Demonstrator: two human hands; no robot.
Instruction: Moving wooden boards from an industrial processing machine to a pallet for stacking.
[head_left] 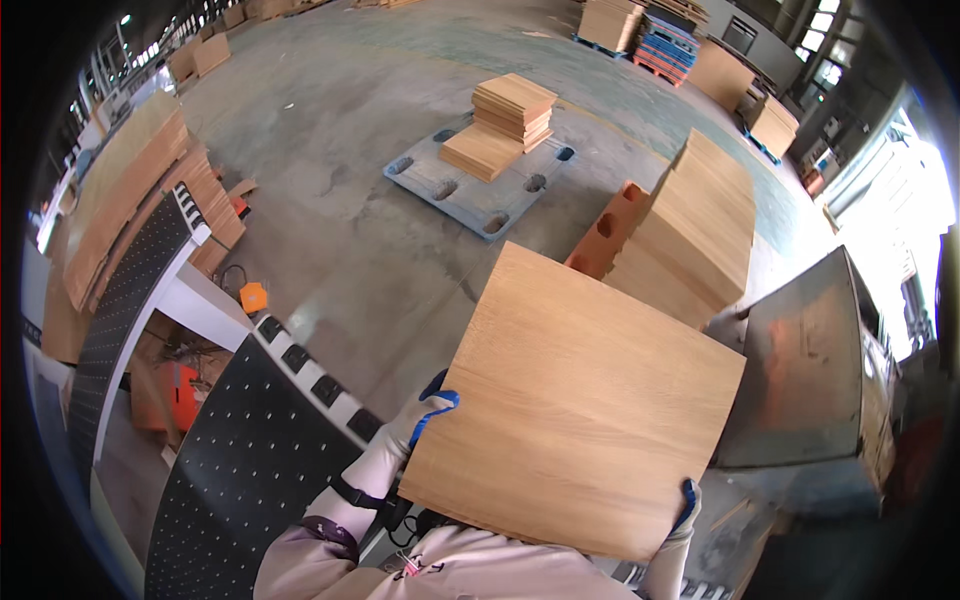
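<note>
Nearest the body, a wooden panel is held in front of the torso, its broad wood-grained face turned up toward the camera. Its left edge is grasped by the left hand, which is covered by a pale glove with blue on the fingers; its lower right edge is grasped by the right hand, gloved alike. Most fingers of both hands are hidden by the panel, so their exact curl cannot be told.

To the left, a black table dotted with pale points is seen, edged by a strip of black and white blocks. At the right, a worn metal cabinet is placed.

Beyond the panel, a tall board stack is set just beside an orange pallet. Farther off, a blue pallet is topped by two adjoining board piles of unequal height. In the far background, blue and red pallets are stacked.
</note>
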